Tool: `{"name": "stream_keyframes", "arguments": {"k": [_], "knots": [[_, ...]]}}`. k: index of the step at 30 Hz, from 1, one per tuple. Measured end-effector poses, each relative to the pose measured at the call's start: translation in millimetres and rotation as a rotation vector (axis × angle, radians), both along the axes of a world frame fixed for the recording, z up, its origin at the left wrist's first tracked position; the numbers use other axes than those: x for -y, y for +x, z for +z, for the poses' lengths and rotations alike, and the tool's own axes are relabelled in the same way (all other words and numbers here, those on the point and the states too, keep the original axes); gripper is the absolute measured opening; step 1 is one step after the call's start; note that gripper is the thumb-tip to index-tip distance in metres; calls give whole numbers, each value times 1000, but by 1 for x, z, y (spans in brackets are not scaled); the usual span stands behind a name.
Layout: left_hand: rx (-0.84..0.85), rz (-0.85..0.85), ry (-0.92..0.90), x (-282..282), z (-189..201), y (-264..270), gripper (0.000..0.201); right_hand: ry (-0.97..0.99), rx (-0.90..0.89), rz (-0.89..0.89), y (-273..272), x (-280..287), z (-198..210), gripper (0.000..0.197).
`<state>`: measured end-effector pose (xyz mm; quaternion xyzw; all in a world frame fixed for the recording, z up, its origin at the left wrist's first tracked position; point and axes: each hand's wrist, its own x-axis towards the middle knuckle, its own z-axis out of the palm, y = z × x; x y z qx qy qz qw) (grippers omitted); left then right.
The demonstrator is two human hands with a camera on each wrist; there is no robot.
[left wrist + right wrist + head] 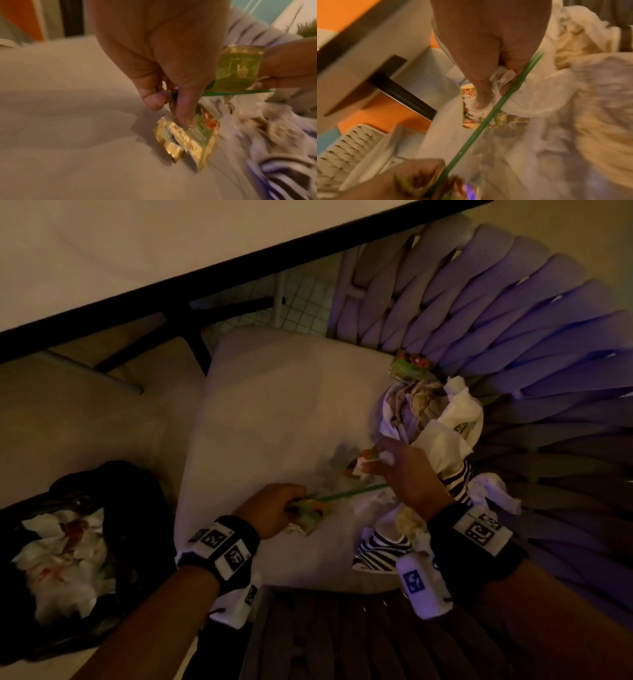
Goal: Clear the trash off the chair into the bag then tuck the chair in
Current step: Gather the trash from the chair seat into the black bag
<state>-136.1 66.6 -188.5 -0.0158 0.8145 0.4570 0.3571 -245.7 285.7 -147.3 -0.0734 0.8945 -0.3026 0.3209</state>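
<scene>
A pale seat cushion [274, 412] of the woven chair [513, 313] carries trash along its right side. My left hand [274, 508] grips a green and gold wrapper [190, 139] together with one end of a green straw [352, 492]. My right hand [404, 470] pinches a small orange-printed wrapper [468, 108] and a crumpled white napkin [503, 83]; the straw [481, 127] crosses under it. A pile of napkins [448, 422], a green packet [409, 366] and striped paper [383, 549] lie by the chair back. The black trash bag [68, 549] stands open at lower left with napkins inside.
A pale table [137, 251] with a dark edge [205, 277] runs across the top, its dark legs [191, 337] beside the chair. A second pale seat [85, 412] sits to the left. Dark slats [342, 638] lie below the cushion's near edge.
</scene>
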Motion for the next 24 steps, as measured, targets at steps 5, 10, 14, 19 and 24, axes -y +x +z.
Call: {"name": "stream_keyframes", "arguments": {"k": [5, 10, 14, 19, 24], "knots": [[-18, 118, 47, 47, 4, 19, 38, -81, -72, -80, -4, 35, 26, 33], [19, 381, 108, 107, 7, 64, 37, -300, -110, -166, 14, 108, 44, 36], [118, 700, 222, 161, 10, 117, 21, -432, -59, -139, 44, 183, 46, 37], [264, 1099, 174, 244, -4, 214, 38, -552, 100, -61, 113, 297, 43, 17], [433, 1123, -90, 323, -43, 320, 61, -477, 483, 9, 210, 408, -20, 17]]}}
